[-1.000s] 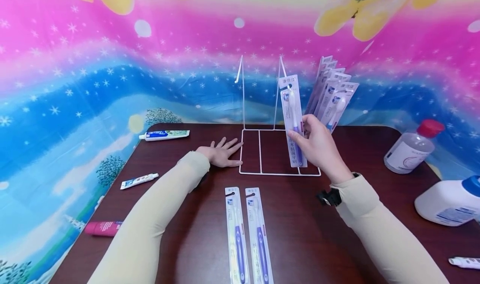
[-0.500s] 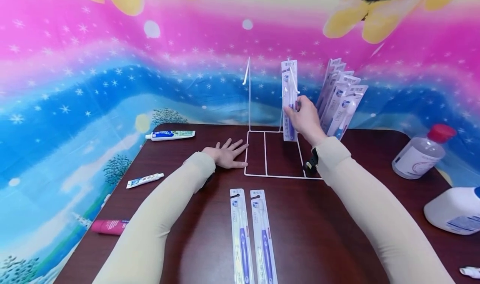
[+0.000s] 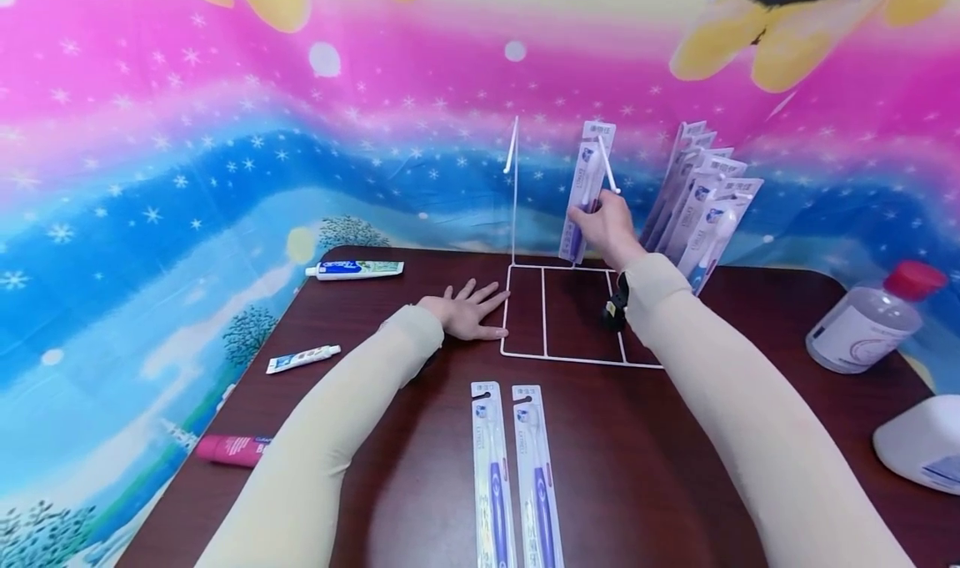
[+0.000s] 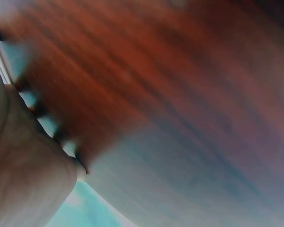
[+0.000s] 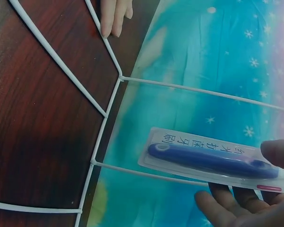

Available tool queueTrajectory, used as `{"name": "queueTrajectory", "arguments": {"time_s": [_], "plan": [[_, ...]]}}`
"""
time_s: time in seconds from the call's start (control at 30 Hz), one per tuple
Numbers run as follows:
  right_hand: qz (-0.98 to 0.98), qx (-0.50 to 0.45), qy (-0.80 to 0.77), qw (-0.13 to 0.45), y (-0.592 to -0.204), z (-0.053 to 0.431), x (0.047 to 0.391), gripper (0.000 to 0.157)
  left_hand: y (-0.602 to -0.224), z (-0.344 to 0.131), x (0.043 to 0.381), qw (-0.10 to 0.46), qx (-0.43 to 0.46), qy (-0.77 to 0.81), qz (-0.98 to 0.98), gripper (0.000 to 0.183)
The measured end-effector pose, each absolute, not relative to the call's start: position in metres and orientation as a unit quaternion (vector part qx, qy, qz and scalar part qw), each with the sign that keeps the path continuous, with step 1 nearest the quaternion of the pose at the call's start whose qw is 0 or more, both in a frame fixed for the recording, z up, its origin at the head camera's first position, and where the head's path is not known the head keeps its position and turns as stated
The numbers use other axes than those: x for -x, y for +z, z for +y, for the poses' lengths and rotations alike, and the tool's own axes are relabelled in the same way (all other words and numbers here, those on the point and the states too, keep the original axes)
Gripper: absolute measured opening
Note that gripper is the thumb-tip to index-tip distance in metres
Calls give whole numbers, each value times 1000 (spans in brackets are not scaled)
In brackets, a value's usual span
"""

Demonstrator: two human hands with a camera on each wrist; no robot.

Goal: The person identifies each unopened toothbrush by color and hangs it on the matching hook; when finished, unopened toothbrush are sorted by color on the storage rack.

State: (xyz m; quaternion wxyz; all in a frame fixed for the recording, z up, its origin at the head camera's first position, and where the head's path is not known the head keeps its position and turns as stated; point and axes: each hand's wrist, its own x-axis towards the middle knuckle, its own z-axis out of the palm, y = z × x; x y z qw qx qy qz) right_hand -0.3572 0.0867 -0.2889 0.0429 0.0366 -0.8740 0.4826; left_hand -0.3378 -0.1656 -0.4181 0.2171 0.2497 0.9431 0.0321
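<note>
My right hand (image 3: pixel 609 224) pinches a packaged toothbrush (image 3: pixel 590 168) with a purple handle, upright at the back of a white wire rack (image 3: pixel 544 314). The rack's middle prong (image 3: pixel 609 168) shows in front of the pack's upper part, by its hanger slot. In the right wrist view, the toothbrush pack (image 5: pixel 203 161) lies between thumb and fingers. My left hand (image 3: pixel 468 314) rests flat on the table with fingers spread, fingertips touching the rack's left side. Several packaged toothbrushes (image 3: pixel 705 218) hang at the rack's right. Two more toothbrush packs (image 3: pixel 495 485) lie in front of it.
On the left side of the dark wooden table (image 3: pixel 420 468) lie toothpaste tubes (image 3: pixel 356 269), a small tube (image 3: pixel 303 358) and a pink tube (image 3: pixel 232 449). A red-capped bottle (image 3: pixel 862 326) and a white bottle (image 3: pixel 922 444) stand at right. A patterned cloth hangs behind.
My right hand has carried the toothbrush pack up and back to the rack's middle prong, and the pack's top now leans right. The left hand stays at the rack. The view has shifted slightly.
</note>
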Motion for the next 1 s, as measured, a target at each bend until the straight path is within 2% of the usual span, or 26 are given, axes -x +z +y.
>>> {"name": "queueTrajectory", "arguments": {"time_s": [0.37, 0.47, 0.6, 0.7, 0.77, 0.93, 1.0], "plan": [[-874, -24, 486, 2, -284, 100, 353, 61, -420, -162, 337, 217, -245, 35, 944, 86], [-873, -14, 487, 9, -283, 101, 350, 63, -423, -165, 340, 214, -243, 34, 945, 86], [-882, -12, 468, 55, -286, 101, 334, 68, -424, -168, 341, 213, -244, 39, 945, 86], [-905, -62, 411, 86, -294, 99, 303, 72, -422, -169, 338, 217, -246, 41, 944, 86], [-926, -115, 352, 81, -304, 97, 273, 71, -423, -168, 339, 217, -248, 39, 943, 86], [-952, -216, 212, -45, -338, 90, 189, 67, -417, -166, 337, 213, -252, 34, 943, 85], [-953, -237, 173, -76, -353, 86, 162, 67, -413, -165, 334, 215, -249, 27, 944, 85]]}}
